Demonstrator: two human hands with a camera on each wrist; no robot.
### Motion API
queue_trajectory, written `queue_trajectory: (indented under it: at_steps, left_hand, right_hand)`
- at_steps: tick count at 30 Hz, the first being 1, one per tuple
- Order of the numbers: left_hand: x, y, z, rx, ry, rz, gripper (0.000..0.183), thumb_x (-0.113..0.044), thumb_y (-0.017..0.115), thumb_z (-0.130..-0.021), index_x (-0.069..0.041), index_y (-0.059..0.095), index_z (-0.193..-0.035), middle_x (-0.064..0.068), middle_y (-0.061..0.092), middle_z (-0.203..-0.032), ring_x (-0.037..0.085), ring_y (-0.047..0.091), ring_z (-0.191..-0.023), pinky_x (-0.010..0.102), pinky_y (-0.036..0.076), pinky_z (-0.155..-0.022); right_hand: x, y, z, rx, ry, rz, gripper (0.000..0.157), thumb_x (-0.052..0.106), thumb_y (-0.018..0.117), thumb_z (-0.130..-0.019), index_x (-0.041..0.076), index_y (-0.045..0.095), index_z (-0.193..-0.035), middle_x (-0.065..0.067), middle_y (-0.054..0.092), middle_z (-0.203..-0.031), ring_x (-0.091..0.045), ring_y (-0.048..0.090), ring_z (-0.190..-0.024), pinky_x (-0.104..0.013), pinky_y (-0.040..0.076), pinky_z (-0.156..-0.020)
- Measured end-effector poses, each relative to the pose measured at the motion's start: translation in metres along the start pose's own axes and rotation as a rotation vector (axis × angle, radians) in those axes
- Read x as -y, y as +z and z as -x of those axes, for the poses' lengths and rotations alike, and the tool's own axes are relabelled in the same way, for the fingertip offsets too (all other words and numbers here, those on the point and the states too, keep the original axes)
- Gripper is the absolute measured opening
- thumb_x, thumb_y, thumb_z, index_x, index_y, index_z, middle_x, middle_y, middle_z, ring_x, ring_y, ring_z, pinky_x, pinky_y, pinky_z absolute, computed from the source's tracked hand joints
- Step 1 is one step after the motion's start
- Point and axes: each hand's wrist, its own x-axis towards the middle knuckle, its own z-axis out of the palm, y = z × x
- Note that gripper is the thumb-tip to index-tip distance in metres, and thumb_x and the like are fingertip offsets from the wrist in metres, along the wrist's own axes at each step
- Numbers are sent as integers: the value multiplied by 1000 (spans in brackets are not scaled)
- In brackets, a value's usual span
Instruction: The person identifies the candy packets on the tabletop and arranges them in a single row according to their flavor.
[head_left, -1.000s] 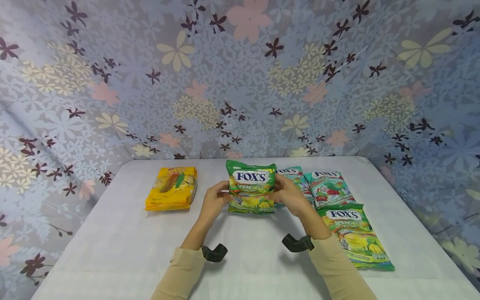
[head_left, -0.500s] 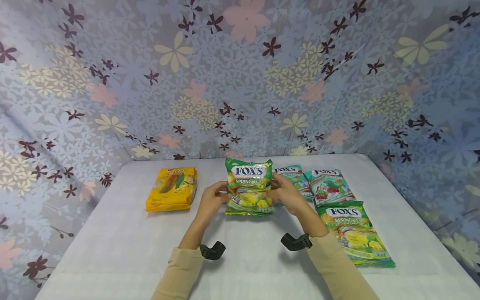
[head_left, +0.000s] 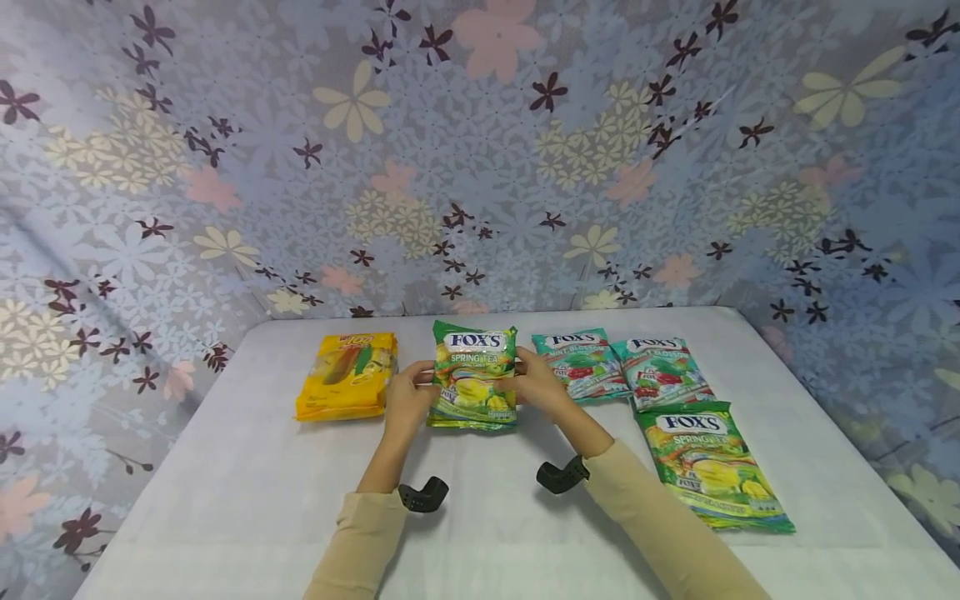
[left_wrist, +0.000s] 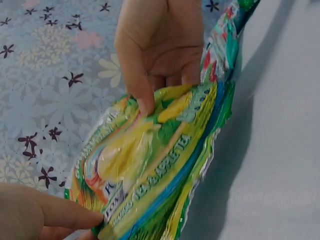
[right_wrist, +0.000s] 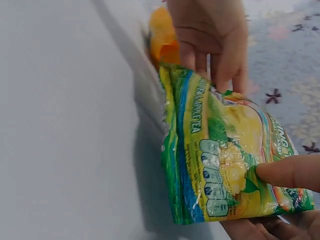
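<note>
A green and yellow Fox's Spring Tea candy bag point(head_left: 474, 379) stands upright between both hands, its front facing me. My left hand point(head_left: 408, 400) grips its left edge, thumb on the front and fingers behind. The right hand point(head_left: 542, 385) holds the opposite edge the same way. In the left wrist view, the bag point(left_wrist: 145, 160) bulges between the two thumbs, and its bottom seam hangs close over the cloth, casting a shadow. From the right wrist, the right thumb point(right_wrist: 290, 172) presses on the printed front while fingers of that hand show beneath the bag.
A yellow candy packet point(head_left: 348, 377) lies left of the left hand. Two teal Fox's Mint Blossom bags point(head_left: 581, 367) lie side by side at the back right. Another green Spring Tea bag point(head_left: 716, 467) lies in front of them, on the white cloth point(head_left: 480, 542). A floral curtain point(head_left: 480, 167) rises behind.
Both hands have moved left with the Spring Tea bag, toward the yellow packet. The nearer Mint Blossom bag, partly covered before by the right hand, now shows more fully.
</note>
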Motion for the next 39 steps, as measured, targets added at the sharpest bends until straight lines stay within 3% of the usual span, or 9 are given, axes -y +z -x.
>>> queue_trajectory:
  at_steps: [3, 7, 15, 25, 30, 34, 39]
  left_hand:
    - [3, -1, -1, -29, 3, -72, 40, 3, 67, -82, 4, 64, -122, 20, 67, -107, 31, 66, -90, 41, 54, -74]
    - [5, -2, -3, -49, 7, -165, 48, -2, 69, -84, 6, 57, -130, 21, 63, -119, 35, 61, -105, 46, 51, -86]
    - [8, -2, -3, -69, 42, -283, 59, 4, 67, -83, 12, 45, -137, 31, 50, -132, 43, 47, -123, 51, 40, -102]
    - [14, 0, -1, -46, 73, -326, 59, 9, 63, -84, 18, 39, -136, 36, 43, -134, 46, 43, -126, 50, 38, -103]
    - [15, 0, -1, -42, 79, -340, 53, 10, 60, -86, 21, 41, -133, 38, 43, -134, 47, 42, -127, 51, 38, -102]
    - [16, -1, -1, -45, 92, -346, 50, 10, 59, -87, 23, 41, -132, 39, 43, -133, 48, 42, -126, 51, 40, -101]
    - [16, -1, 0, -34, 85, -359, 49, 8, 59, -89, 23, 40, -132, 39, 42, -134, 47, 42, -126, 50, 41, -100]
  right_hand:
    - [-2, 11, -7, 0, 2, -20, 69, 6, 72, -85, 3, 38, -145, -26, 55, -128, -35, 61, -103, -39, 56, -73]
    - [-4, 23, -19, 5, 2, -39, 66, 5, 71, -86, 0, 39, -143, -26, 57, -125, -32, 64, -98, -37, 56, -72]
    - [-2, 39, -38, -18, 24, 12, 59, 7, 72, -85, 0, 46, -138, -19, 60, -121, -28, 62, -99, -37, 55, -74]
    - [-3, 47, -50, 7, 41, 9, 47, 4, 72, -85, -2, 55, -128, -16, 65, -107, -25, 63, -84, -36, 55, -66]
    - [-2, 52, -54, -22, 59, 69, 50, 7, 74, -84, -5, 53, -127, -18, 63, -110, -25, 60, -88, -36, 52, -71]
    - [-2, 55, -54, -55, 56, 135, 47, 10, 75, -83, -4, 54, -123, -19, 61, -111, -24, 56, -81, -34, 48, -66]
    - [-3, 57, -52, -93, 29, 216, 31, 13, 76, -83, -2, 61, -106, -12, 59, -89, -20, 50, -67, -29, 41, -55]
